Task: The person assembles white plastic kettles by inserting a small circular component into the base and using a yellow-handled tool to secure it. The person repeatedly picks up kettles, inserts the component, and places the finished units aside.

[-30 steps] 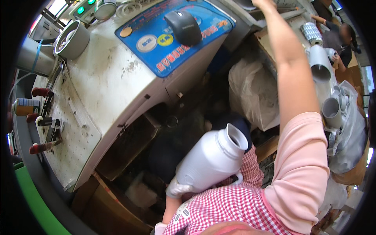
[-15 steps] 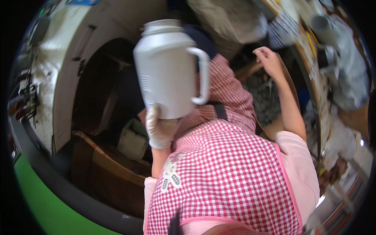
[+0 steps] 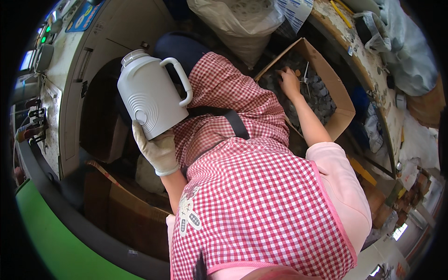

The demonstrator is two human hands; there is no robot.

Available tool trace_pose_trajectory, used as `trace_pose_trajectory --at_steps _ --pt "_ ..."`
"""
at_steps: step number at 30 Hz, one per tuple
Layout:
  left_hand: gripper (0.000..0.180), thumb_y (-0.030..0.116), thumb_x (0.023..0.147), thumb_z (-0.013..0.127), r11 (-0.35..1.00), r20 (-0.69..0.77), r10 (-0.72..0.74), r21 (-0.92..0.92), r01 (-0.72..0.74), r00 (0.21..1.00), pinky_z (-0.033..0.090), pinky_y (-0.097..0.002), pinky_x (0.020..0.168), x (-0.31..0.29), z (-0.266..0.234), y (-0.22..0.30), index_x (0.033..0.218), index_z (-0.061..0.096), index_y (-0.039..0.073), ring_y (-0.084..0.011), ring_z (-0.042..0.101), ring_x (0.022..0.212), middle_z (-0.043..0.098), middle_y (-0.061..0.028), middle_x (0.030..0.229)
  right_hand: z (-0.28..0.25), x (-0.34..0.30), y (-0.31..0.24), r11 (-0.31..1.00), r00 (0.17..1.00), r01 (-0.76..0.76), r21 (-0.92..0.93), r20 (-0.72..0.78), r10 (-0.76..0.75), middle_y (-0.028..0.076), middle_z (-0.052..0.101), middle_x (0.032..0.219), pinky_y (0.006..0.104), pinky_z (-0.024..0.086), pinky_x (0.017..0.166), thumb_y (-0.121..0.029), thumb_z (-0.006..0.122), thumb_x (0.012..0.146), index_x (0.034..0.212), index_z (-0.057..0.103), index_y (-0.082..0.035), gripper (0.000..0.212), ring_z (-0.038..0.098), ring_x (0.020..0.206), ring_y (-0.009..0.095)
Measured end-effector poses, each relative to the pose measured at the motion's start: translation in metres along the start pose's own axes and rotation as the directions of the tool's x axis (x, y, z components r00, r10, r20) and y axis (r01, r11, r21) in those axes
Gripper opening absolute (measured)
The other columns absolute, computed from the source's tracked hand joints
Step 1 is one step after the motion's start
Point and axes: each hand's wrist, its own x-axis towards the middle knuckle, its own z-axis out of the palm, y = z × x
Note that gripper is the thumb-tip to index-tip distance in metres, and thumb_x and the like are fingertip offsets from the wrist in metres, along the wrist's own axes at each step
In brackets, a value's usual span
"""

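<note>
A light grey plastic jug (image 3: 151,93) with a side handle and a threaded, uncapped neck tilts slightly to the left above my lap. My left hand (image 3: 158,151), in a whitish glove, is closed round its base, with the thumb against the ringed side. The bare right hand (image 3: 290,83) is lowered into an open cardboard box (image 3: 343,100) with many small round grey pieces (image 3: 319,95) in it. Its fingers are bent down among those pieces, and the fingertips are partly hidden, so I cannot make out what is in them.
Beyond the box stands a large whitish sack (image 3: 242,23). A worn workbench edge (image 3: 357,56) with plastic bags runs along the right. At the left are a pale cabinet (image 3: 70,121) and a green surface (image 3: 56,224) with a dark border. Another cardboard box (image 3: 130,205) sits at lower left.
My left hand has carried the jug to the left and turned it, so its ringed side faces up. The right hand has moved left and down into the box of grey pieces.
</note>
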Motion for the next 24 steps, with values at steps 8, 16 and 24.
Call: trace_pose_trajectory --at_steps 8,16,24 --pt "0.051 -0.003 0.095 0.063 0.996 0.038 -0.020 -0.091 0.023 0.999 0.057 -0.0394 0.100 -0.002 -0.012 0.005 0.143 0.047 0.004 -0.0216 0.060 0.125 0.056 -0.0126 0.138 0.017 0.006 0.020 0.991 0.996 -0.015 -0.131 0.085 0.026 0.014 0.067 0.117 0.0464 0.054 0.093 -0.007 0.073 0.083 0.118 0.074 -0.013 0.036 0.063 0.112 0.037" --pt "0.047 -0.003 0.099 0.060 0.840 0.154 0.294 0.430 -0.331 0.944 0.054 -0.0415 0.105 -0.006 -0.007 -0.006 0.144 0.046 -0.001 -0.0259 0.059 0.125 0.056 -0.0142 0.138 -0.054 0.018 0.011 0.683 0.881 -0.459 0.569 0.194 0.431 0.007 0.075 0.092 0.0340 0.055 0.070 -0.021 0.078 0.091 0.102 0.077 -0.004 0.020 0.068 0.076 0.018" --pt "0.053 0.016 0.099 0.054 0.727 0.117 0.140 0.662 -0.182 0.983 0.044 -0.0384 0.110 0.003 0.009 -0.005 0.149 0.045 0.001 -0.0223 0.055 0.129 0.055 -0.0117 0.142 -0.158 0.069 -0.234 -0.085 0.836 -0.488 0.869 0.437 -0.332 -0.001 0.065 0.086 0.0196 0.045 0.062 -0.009 0.071 0.097 0.133 0.067 -0.001 0.037 0.056 0.072 0.005"
